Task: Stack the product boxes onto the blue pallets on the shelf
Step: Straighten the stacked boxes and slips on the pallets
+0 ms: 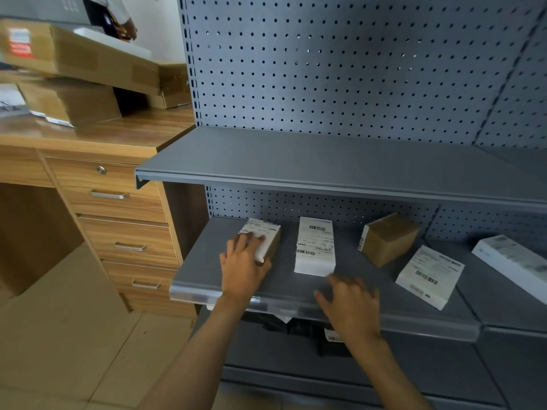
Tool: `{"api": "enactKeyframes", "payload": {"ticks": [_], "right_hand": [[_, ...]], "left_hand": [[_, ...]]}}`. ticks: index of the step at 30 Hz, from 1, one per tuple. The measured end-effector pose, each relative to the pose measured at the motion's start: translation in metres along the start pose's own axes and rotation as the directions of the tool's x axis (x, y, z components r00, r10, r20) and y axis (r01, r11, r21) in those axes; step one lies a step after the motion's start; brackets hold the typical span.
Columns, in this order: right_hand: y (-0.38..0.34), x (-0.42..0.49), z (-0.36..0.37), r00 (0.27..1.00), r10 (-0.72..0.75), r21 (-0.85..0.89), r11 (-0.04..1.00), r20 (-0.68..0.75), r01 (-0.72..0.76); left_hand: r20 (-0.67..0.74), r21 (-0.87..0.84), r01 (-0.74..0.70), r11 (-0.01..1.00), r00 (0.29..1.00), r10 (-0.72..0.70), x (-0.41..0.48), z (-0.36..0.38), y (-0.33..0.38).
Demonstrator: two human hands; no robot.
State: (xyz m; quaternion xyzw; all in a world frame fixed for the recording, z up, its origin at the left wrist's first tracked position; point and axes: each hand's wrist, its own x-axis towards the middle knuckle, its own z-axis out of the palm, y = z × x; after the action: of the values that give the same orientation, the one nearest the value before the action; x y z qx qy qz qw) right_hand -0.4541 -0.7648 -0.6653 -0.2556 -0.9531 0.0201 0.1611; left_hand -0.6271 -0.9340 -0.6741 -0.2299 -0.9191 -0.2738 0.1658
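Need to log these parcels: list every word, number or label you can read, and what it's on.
Nothing reads legibly.
Label on small box gripped by left hand: barcode, print too small.
Label on white box: two barcodes, print too small.
Label on flat white box: barcode, print too small.
Red-white sticker on top cardboard box, far left: blurred.

Five boxes lie in a row on the lower grey metal shelf point(201, 261): leftmost the small labelled brown cardboard box point(268, 233), gripped by the left hand point(242, 269); beside it the thick white labelled box point(315, 247); then the plain brown cardboard box point(389, 239), farther back; the flat white labelled box point(429, 276), nearer the front; the long white box point(512, 261), far right.
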Motion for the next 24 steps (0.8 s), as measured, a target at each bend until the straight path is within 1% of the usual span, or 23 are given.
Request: {"api": "enactKeyframes", "payload": {"ticks": [2, 3, 4, 6, 8, 11, 14, 19, 24], "right_hand": [[-0.015, 0.023, 0.002, 0.992, -0.047, 0.079, 0.995, -0.12, 0.056], [-0.022, 0.034, 0.006, 0.987, -0.047, 0.116, 0.991, -0.152, 0.065], [-0.03, 0.043, 0.01, 0.989, -0.039, 0.147, 0.987, -0.14, 0.06], [-0.044, 0.059, 0.021, 1.0, -0.015, 0.17, 0.985, -0.023, 0.018], [-0.051, 0.073, 0.036, 0.998, 0.024, 0.167, 0.985, 0.06, -0.034], [-0.05, 0.088, 0.046, 0.994, 0.073, 0.228, 0.97, 0.083, -0.09], [-0.044, 0.088, 0.044, 0.995, 0.07, 0.231, 0.969, 0.07, -0.084], [-0.032, 0.063, 0.041, 0.992, 0.033, 0.269, 0.963, -0.124, 0.001], [-0.017, 0.044, 0.024, 0.934, -0.004, 0.325, 0.937, -0.357, 0.128]], "left_hand": [[-0.012, -0.004, 0.007, 1.0, 1.0, -0.007, 0.001, 0.002, -0.001], [-0.009, 0.004, -0.001, 1.0, 1.0, 0.001, 0.002, 0.002, -0.001], [-0.004, 0.013, -0.011, 1.0, 1.0, 0.011, 0.002, 0.002, -0.002], [-0.003, 0.021, -0.023, 1.0, 1.0, 0.023, 0.003, 0.002, -0.004], [0.0, 0.026, -0.029, 0.999, 1.0, 0.029, 0.004, 0.0, -0.003], [0.023, 0.031, -0.033, 0.999, 0.999, 0.033, 0.006, -0.002, -0.004], [0.045, 0.042, -0.049, 0.998, 0.998, 0.047, 0.008, -0.005, -0.007], [0.056, 0.088, -0.072, 0.994, 0.996, 0.067, 0.006, -0.003, -0.008], [0.022, -0.001, -0.076, 0.997, 0.997, 0.076, 0.007, -0.004, -0.014]]}}
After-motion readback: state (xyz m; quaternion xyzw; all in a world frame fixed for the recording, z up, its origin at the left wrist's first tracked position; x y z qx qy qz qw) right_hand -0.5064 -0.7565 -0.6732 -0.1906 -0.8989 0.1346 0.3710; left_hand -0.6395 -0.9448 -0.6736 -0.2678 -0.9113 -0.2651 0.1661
